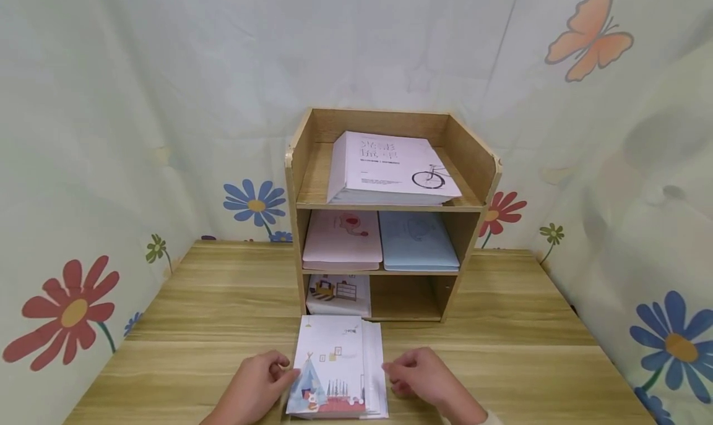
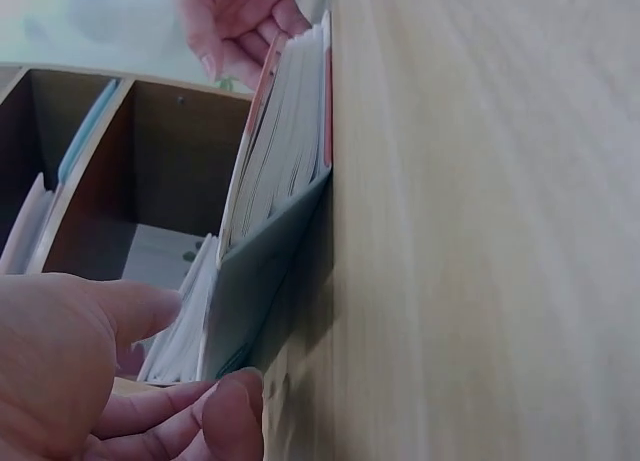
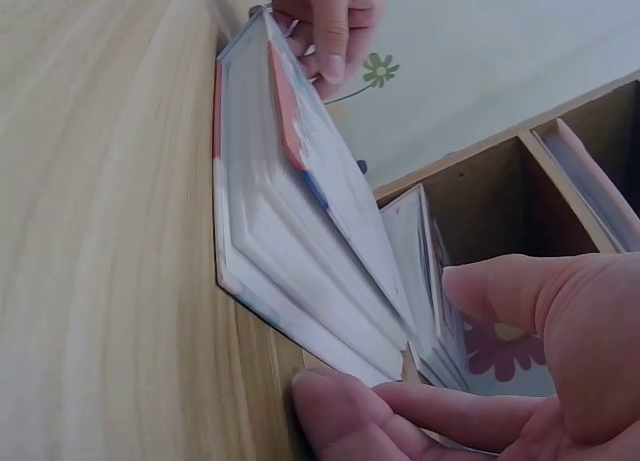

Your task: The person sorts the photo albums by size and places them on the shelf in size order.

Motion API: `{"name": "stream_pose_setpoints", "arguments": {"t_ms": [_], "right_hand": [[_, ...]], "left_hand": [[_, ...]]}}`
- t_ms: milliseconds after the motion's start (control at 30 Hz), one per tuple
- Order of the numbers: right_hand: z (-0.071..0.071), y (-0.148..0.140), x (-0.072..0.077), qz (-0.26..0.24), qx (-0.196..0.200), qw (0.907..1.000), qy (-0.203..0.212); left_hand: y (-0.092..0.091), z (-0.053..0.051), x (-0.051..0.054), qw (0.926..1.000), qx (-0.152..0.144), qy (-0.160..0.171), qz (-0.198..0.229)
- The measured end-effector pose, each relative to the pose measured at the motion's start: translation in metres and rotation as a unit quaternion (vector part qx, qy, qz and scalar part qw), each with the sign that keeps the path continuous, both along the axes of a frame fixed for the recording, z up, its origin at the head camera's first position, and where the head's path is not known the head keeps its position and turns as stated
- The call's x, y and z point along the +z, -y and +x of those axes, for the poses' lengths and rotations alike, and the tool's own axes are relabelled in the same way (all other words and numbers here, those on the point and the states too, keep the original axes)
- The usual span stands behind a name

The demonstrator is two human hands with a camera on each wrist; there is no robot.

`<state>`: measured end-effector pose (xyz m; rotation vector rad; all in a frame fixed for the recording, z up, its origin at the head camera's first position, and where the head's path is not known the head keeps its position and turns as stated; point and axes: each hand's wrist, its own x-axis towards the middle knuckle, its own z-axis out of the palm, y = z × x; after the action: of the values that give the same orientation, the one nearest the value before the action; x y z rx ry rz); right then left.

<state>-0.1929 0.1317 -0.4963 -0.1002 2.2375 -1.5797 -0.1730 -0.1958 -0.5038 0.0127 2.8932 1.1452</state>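
Note:
A thick hardcover book [image 1: 334,375] with a tent picture on its white cover lies on the table before the shelf. Its pages [image 3: 300,241] slant out past the front cover on the right side. Beside the spine is my left hand [image 1: 259,385], its thumb near the cover's left edge; fingers [image 2: 235,406] lie by the spine's lower end in the left wrist view. My right hand [image 1: 426,378] stays at the page side, thumb and fingers apart, with fingertips [image 3: 325,396] close to the lower cover. Whether they touch the book I cannot tell.
A three-tier wooden shelf [image 1: 390,208] stands behind the book. Its top holds a thick white book [image 1: 390,165]; the middle holds a pink book [image 1: 340,239] and a blue book [image 1: 418,239]. Another illustrated book [image 1: 340,295] lies in the bottom left. Flowered cloth [image 1: 167,103] surrounds the table.

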Motion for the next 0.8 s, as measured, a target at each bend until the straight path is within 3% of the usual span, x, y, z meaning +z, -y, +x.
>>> {"name": "stream_pose_setpoints", "arguments": {"t_ms": [133,333,600,800], "right_hand": [[0.006,-0.003,-0.002,-0.037,0.007,0.9989,0.028],[0.013,-0.006,-0.005,-0.054,0.024,0.9958,0.07],[0.013,-0.004,-0.009,-0.107,0.031,0.989,0.097],[0.013,-0.002,-0.01,-0.106,0.032,0.9889,0.1]], "left_hand": [[0.003,0.005,-0.003,0.9993,-0.019,0.018,0.026],[0.005,0.011,-0.008,0.9937,-0.056,0.052,0.082],[0.003,0.011,-0.01,0.9781,-0.079,0.13,0.142],[0.005,0.009,-0.013,0.9597,-0.099,0.165,0.205]]}}
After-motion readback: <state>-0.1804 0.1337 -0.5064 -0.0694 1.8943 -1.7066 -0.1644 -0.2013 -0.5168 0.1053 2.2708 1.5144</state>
